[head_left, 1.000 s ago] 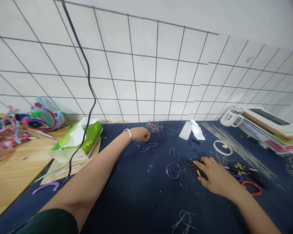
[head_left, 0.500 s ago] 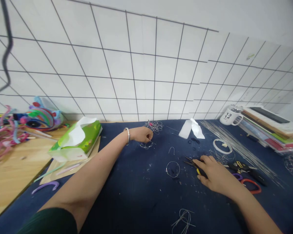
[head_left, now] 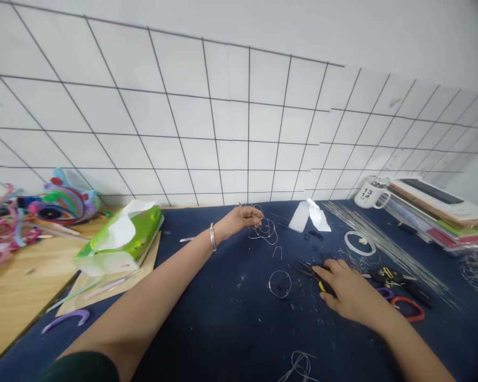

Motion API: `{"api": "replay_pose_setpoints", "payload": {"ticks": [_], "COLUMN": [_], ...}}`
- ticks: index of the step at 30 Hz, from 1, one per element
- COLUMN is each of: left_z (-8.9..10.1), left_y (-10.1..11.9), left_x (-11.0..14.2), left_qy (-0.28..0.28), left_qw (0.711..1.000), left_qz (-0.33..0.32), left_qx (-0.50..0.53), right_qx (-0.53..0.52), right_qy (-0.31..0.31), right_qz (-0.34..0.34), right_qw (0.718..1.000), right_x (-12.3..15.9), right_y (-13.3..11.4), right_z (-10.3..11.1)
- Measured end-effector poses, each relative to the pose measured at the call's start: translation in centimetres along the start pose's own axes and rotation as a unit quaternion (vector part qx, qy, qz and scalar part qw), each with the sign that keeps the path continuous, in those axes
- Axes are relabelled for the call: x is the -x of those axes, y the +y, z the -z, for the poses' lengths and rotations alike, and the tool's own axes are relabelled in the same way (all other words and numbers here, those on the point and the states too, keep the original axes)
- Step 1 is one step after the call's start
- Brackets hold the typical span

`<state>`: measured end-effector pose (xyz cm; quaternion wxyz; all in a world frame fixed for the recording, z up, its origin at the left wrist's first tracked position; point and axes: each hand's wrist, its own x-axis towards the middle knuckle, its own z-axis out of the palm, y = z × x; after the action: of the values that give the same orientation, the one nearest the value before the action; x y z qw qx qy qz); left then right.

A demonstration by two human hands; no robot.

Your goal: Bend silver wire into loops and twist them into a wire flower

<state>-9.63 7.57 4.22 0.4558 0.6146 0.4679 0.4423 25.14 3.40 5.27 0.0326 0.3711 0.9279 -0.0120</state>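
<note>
Toward the back of the dark blue cloth, my left hand (head_left: 241,220) has its fingers pinched on a thin, coiled piece of wire (head_left: 265,230). Behind that hand a tangle of wire is mostly hidden. My right hand (head_left: 342,286) rests on the cloth, closed around pliers (head_left: 322,285) with black and yellow handles, jaws pointing left. Between the hands lie a round wire ring (head_left: 280,284) and a small bent wire hook (head_left: 278,252). A loose bundle of wire (head_left: 300,367) sits at the near edge of view.
On the left are a green tissue pack (head_left: 121,236), a purple curved strip (head_left: 66,320) and a colourful pouch (head_left: 68,201). To the right lie long straight wires (head_left: 386,246), a white ring-shaped coil (head_left: 359,243), black-handled cutters (head_left: 398,278), red-handled scissors (head_left: 408,309), a mug (head_left: 371,193) and stacked books (head_left: 438,209).
My left hand has moved right and turned, and coiled wire now hangs from its fingers. My right hand stays on the pliers. The view has shifted slightly.
</note>
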Motion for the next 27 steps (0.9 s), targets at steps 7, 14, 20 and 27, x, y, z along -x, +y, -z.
{"api": "replay_pose_setpoints", "payload": {"ticks": [7, 14, 20, 27], "left_z": [-1.9, -3.4, -4.3, -3.9], "left_y": [-1.0, -0.2, -0.2, 0.0], "left_x": [-0.4, 0.2, 0.2, 0.2], "left_qy": [0.078, 0.068, 0.061, 0.058], "left_qw": [0.988, 0.976, 0.976, 0.975], "left_qz": [0.031, 0.051, 0.051, 0.037], "left_qx": [0.128, 0.2, 0.202, 0.21], "right_qx": [-0.002, -0.003, -0.001, -0.003], "right_qy": [0.002, -0.004, -0.007, -0.01], "right_qz": [0.001, -0.012, -0.017, -0.011], "right_qw": [1.0, 1.0, 1.0, 1.0], "right_x": [0.1, 0.1, -0.1, 0.0], "right_y": [0.1, -0.3, -0.6, -0.5], "right_z": [0.0, 0.5, 0.7, 0.7]}}
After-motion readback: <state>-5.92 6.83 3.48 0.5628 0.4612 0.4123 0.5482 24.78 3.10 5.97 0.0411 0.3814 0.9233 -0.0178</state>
